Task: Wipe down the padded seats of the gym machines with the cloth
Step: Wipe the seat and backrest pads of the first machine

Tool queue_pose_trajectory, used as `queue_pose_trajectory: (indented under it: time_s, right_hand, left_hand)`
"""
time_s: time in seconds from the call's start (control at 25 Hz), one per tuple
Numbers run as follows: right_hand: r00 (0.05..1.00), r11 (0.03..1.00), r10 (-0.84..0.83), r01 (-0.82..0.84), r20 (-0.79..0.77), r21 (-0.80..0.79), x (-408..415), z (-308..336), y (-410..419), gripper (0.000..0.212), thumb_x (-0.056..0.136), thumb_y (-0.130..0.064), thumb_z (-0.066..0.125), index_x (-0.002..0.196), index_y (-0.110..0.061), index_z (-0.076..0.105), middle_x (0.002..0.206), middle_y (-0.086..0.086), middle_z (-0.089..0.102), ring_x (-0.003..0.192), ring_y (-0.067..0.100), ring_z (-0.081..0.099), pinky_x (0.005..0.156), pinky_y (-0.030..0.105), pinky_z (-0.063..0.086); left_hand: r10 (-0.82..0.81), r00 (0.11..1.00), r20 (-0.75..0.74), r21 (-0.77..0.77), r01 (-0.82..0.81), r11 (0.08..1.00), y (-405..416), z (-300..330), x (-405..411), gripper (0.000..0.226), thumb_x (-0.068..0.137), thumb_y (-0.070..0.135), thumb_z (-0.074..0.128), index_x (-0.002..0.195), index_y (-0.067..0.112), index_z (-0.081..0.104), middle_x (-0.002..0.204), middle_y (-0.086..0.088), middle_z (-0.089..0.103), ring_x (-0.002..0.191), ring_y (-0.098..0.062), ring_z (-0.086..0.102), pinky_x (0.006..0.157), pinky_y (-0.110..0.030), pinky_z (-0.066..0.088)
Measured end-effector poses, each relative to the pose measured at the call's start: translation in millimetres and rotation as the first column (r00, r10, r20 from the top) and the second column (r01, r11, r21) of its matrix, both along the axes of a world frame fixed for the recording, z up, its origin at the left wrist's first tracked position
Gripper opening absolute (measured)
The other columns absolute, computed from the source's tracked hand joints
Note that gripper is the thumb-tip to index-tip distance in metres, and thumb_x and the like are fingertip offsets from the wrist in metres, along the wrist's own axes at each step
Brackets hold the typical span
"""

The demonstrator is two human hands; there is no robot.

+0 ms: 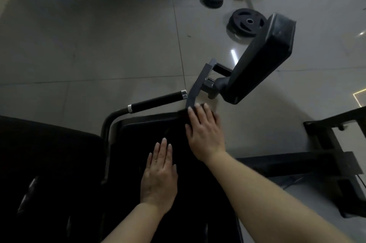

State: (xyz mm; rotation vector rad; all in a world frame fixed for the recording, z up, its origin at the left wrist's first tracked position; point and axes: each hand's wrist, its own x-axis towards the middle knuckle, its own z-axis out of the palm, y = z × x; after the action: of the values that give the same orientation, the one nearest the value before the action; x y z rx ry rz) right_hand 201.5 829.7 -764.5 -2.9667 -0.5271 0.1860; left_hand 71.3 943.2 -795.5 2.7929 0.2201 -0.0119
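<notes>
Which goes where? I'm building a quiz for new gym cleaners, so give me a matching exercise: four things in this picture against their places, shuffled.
Things:
1. left hand
2. right hand
3. weight plates
4. handle

Places:
A. lying on the tiled floor
B. flat on the middle of the seat
C. sticking out past the seat's far edge
D. at the seat's far right corner, on something dark

Pairs: 1-B, 2-D, 3-A, 4-C

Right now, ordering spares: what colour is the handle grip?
Black, with silver end rings, best seen in the head view.
</notes>
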Motion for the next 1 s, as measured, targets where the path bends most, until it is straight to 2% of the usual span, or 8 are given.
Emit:
queue_pose_trajectory:
  time_s: [0.12,0.2,0.44,0.56,0.68,0.84,0.92,1.0]
  right_hand:
    - [0.997,0.997,-0.072,0.072,-0.039,-0.011,5.8,3.2,1.2,0.055,0.1,-0.045,0.022,0.151,-0.024,0.018,0.16,0.005,0.01,0.147,0.023,-0.002,0.117,0.04,-0.001]
    - [0.994,0.996,-0.091,0.091,-0.054,0.012,-22.4,2.8,-10.0,0.056,0.1,-0.045,0.02,0.151,-0.026,0.009,0.16,0.003,-0.005,0.146,0.023,-0.011,0.119,0.041,-0.001]
    - [1.0,1.0,-0.019,0.019,-0.01,-0.008,-179.2,5.4,-56.2,0.062,0.089,-0.047,0.039,0.146,-0.025,0.031,0.158,0.008,0.017,0.143,0.032,0.019,0.113,0.042,0.016]
    - [1.0,1.0,0.023,-0.023,-0.015,0.006,-124.8,1.2,-47.9,0.055,0.091,-0.048,0.04,0.143,-0.03,0.035,0.157,0.003,0.02,0.144,0.028,0.018,0.113,0.046,0.022]
    - [1.0,1.0,-0.016,0.016,-0.01,0.007,-23.1,2.6,-8.8,0.051,0.094,-0.052,0.034,0.141,-0.032,0.036,0.154,0.003,0.026,0.144,0.026,0.016,0.116,0.046,0.015]
    - [0.999,0.999,-0.016,0.014,-0.051,-0.036,36.8,2.9,19.8,0.043,0.094,-0.053,0.033,0.118,-0.027,0.057,0.12,0.001,0.057,0.118,0.025,0.047,0.11,0.044,0.023]
    - [0.999,0.999,0.031,-0.031,-0.01,-0.013,19.9,3.8,12.0,0.043,0.096,-0.049,0.032,0.127,-0.027,0.052,0.133,0.002,0.052,0.129,0.025,0.04,0.114,0.045,0.019]
    - [0.99,0.99,0.143,-0.142,0.013,-0.016,-26.6,6.6,-1.3,0.048,0.096,-0.044,0.031,0.142,-0.028,0.038,0.153,0.001,0.03,0.144,0.026,0.018,0.117,0.047,0.013]
  left_hand:
    - [0.017,0.999,0.04,-0.013,-0.016,1.0,-2.1,0.2,8.1,0.052,0.094,0.03,0.025,0.14,0.007,0.034,0.151,-0.009,0.031,0.14,-0.022,0.024,0.119,-0.037,0.015]
    - [0.076,0.996,0.046,-0.137,-0.069,0.988,-7.0,3.9,16.6,0.054,0.096,0.032,0.022,0.142,0.007,0.034,0.154,-0.008,0.026,0.143,-0.019,0.015,0.116,-0.037,0.01]
    - [0.17,0.977,0.128,-0.265,-0.132,0.955,-9.1,4.0,17.7,0.048,0.096,0.026,0.028,0.136,0.009,0.047,0.151,-0.007,0.034,0.143,-0.017,0.019,0.117,-0.036,0.011]
    - [0.201,0.967,0.159,-0.307,-0.146,0.94,-7.2,-1.0,17.7,0.042,0.095,0.019,0.034,0.131,0.008,0.052,0.147,-0.008,0.04,0.142,-0.017,0.025,0.117,-0.035,0.014]
    - [0.201,0.958,0.204,-0.293,-0.136,0.946,-8.4,-4.5,19.2,0.044,0.093,0.018,0.032,0.129,0.006,0.054,0.144,-0.01,0.043,0.14,-0.02,0.028,0.118,-0.032,0.014]
    - [0.199,0.953,0.226,-0.273,-0.134,0.953,-9.5,-8.4,18.5,0.043,0.092,0.016,0.033,0.128,0.007,0.054,0.143,-0.011,0.045,0.139,-0.02,0.03,0.119,-0.03,0.012]
    - [0.201,0.952,0.229,-0.289,-0.131,0.948,-10.0,-8.3,17.1,0.042,0.093,0.016,0.033,0.127,0.006,0.054,0.143,-0.011,0.044,0.14,-0.02,0.029,0.119,-0.032,0.015]
    - [0.221,0.947,0.235,-0.333,-0.135,0.933,-9.7,-6.8,16.6,0.041,0.093,0.017,0.032,0.126,0.006,0.054,0.144,-0.012,0.042,0.14,-0.021,0.028,0.116,-0.04,0.024]
